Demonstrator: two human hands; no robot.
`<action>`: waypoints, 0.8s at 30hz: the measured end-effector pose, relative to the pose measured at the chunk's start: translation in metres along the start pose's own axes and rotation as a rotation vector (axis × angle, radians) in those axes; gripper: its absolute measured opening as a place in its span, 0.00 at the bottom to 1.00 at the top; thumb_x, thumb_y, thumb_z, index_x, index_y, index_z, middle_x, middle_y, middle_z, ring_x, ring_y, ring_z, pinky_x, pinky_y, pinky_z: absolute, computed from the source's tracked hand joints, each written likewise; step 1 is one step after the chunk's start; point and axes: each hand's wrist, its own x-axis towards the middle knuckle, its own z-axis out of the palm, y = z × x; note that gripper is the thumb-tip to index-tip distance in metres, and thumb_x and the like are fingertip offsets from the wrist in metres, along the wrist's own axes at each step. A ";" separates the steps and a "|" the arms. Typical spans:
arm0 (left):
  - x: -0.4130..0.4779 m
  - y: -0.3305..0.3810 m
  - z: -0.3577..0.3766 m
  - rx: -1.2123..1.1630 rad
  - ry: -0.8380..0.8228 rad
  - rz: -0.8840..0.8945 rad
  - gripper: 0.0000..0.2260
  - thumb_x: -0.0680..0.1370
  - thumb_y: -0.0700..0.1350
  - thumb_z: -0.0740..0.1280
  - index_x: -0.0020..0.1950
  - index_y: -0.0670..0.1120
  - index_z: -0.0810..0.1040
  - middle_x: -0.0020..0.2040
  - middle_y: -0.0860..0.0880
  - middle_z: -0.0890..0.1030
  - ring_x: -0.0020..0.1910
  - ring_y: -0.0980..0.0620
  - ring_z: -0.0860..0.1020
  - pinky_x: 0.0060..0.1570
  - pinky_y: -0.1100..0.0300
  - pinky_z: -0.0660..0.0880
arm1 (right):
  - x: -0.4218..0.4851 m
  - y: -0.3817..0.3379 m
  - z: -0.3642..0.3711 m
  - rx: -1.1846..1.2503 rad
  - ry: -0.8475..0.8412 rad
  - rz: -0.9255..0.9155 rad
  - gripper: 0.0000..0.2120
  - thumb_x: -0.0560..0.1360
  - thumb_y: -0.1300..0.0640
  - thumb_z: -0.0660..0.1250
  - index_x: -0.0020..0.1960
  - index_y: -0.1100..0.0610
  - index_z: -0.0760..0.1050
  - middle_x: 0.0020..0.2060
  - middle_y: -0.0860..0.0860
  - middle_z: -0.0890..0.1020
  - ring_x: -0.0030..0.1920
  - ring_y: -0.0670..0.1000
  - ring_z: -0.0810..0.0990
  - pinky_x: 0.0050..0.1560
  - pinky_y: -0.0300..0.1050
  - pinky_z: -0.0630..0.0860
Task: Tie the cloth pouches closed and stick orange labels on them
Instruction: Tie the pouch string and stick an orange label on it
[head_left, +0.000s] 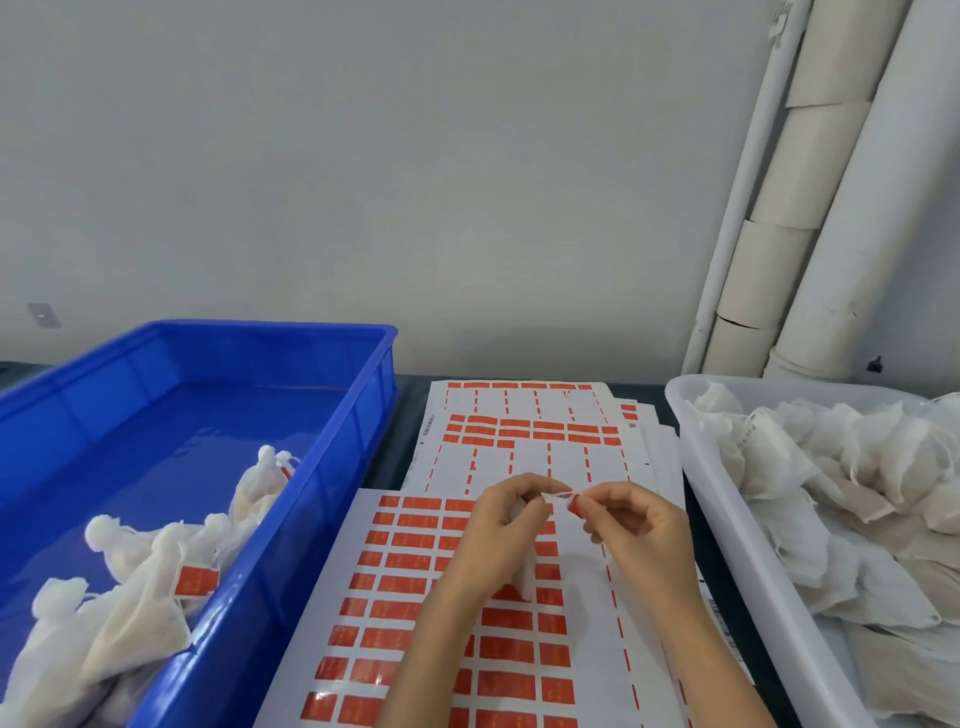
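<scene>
My left hand (506, 525) grips a white cloth pouch (525, 582), whose body hangs below the palm over the label sheet. My right hand (631, 525) pinches an orange label (573, 503) at the pouch's drawstring, which runs between the two hands. Both hands hover above a sheet of orange labels (410, 592) lying on the table in front of me.
A blue bin (332, 467) on the left holds several tied pouches with an orange label (195, 579). A white tub (727, 519) on the right is full of untied pouches (831, 478). More label sheets (530, 431) lie behind. White pipes stand at the back right.
</scene>
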 end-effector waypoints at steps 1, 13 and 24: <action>-0.003 0.002 0.001 -0.004 -0.024 -0.022 0.14 0.80 0.41 0.59 0.48 0.60 0.76 0.50 0.61 0.78 0.53 0.61 0.76 0.50 0.70 0.73 | 0.000 -0.001 0.000 0.014 0.001 0.012 0.03 0.72 0.59 0.73 0.44 0.53 0.80 0.37 0.43 0.84 0.40 0.45 0.83 0.40 0.35 0.81; -0.076 0.061 -0.047 0.319 0.118 0.029 0.09 0.78 0.46 0.67 0.57 0.55 0.76 0.53 0.60 0.78 0.50 0.61 0.78 0.53 0.68 0.76 | -0.033 -0.073 0.010 0.124 -0.185 -0.044 0.05 0.74 0.56 0.66 0.49 0.55 0.75 0.37 0.47 0.85 0.37 0.51 0.85 0.37 0.39 0.81; -0.155 0.128 -0.158 0.553 0.344 0.152 0.06 0.72 0.44 0.74 0.43 0.55 0.81 0.38 0.59 0.82 0.40 0.62 0.80 0.41 0.73 0.75 | -0.096 -0.165 0.083 -0.102 -0.641 -0.306 0.10 0.69 0.50 0.75 0.47 0.38 0.77 0.39 0.37 0.82 0.40 0.43 0.82 0.40 0.36 0.80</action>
